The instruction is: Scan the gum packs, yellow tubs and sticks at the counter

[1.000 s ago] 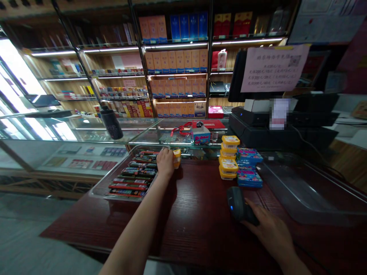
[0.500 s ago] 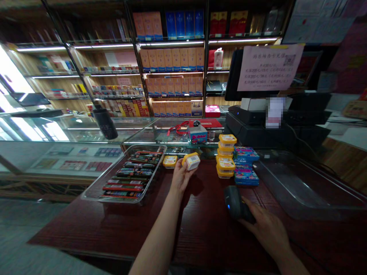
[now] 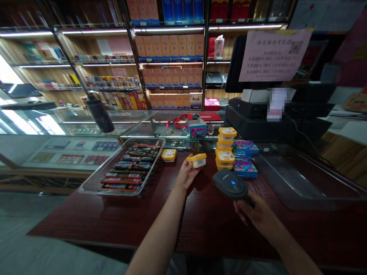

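My left hand (image 3: 187, 173) is closed on a small yellow-lidded plastic tub (image 3: 198, 162), held above the table with its barcode side showing. In my right hand (image 3: 254, 210) is a black barcode scanner (image 3: 229, 184) with a lit blue light, its head pointing left towards that tub. Another yellow-lidded tub (image 3: 169, 155) sits on the table to the left of my left hand. Beyond the scanner stand stacked yellow-lidded tubs (image 3: 225, 156), close against a pile of blue packets (image 3: 245, 168).
On the left, a clear plastic tray (image 3: 83, 188) holds many slim dark packs. Another clear tray (image 3: 304, 198) lies to the right. A small blue box (image 3: 197, 128) stands on the glass counter behind, near a monitor (image 3: 235, 65) and a dark bottle (image 3: 100, 114).
My left hand has turned the tub so its lid faces up and moved it slightly right. The scanner has been raised and swung left towards the tub. The camera view has shifted a little.
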`<state>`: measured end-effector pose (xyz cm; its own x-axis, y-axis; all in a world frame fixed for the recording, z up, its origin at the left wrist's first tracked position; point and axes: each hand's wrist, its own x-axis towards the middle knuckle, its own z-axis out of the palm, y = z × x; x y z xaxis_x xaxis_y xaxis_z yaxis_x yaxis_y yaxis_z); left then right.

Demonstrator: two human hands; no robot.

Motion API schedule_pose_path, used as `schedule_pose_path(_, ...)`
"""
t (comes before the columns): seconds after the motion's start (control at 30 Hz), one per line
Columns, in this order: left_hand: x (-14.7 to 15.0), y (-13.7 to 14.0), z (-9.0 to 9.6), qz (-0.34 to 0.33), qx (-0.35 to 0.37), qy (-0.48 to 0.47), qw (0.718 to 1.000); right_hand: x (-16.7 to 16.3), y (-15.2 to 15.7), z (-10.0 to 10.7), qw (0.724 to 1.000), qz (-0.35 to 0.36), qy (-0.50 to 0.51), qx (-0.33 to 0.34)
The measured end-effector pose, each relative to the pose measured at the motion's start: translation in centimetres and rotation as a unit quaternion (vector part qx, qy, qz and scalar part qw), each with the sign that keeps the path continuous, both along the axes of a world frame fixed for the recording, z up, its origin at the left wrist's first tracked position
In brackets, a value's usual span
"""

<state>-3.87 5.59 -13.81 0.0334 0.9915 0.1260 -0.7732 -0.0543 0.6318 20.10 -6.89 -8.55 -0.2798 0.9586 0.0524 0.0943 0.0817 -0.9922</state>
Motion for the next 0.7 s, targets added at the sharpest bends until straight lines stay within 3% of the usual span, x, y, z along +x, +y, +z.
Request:
schedule_pose_path(0.13,0.26,-0.1,0.21,0.007,0.003,0.0,1.0,-0.61,-0.45,1.02,0.997,0.013,0.05,-0.056)
schedule_pose_path(0.33,0.35,0.36,-0.06,0.024,-0.002,-0.002,1.0,-0.44,-0.54,0.86,0.989,-0.01,0.105,-0.101)
schedule_pose_path(0.53,0.46,0.68,-0.33,0.026,-0.008,-0.007,1.0,-0.17,-0.46,0.76,0.986,-0.019,0.12,-0.116)
schedule_pose_path(0.7,0.19,0.26,-0.01,0.016,-0.023,0.001,1.0,0.12,-0.41,0.76,0.993,-0.021,0.078,-0.086)
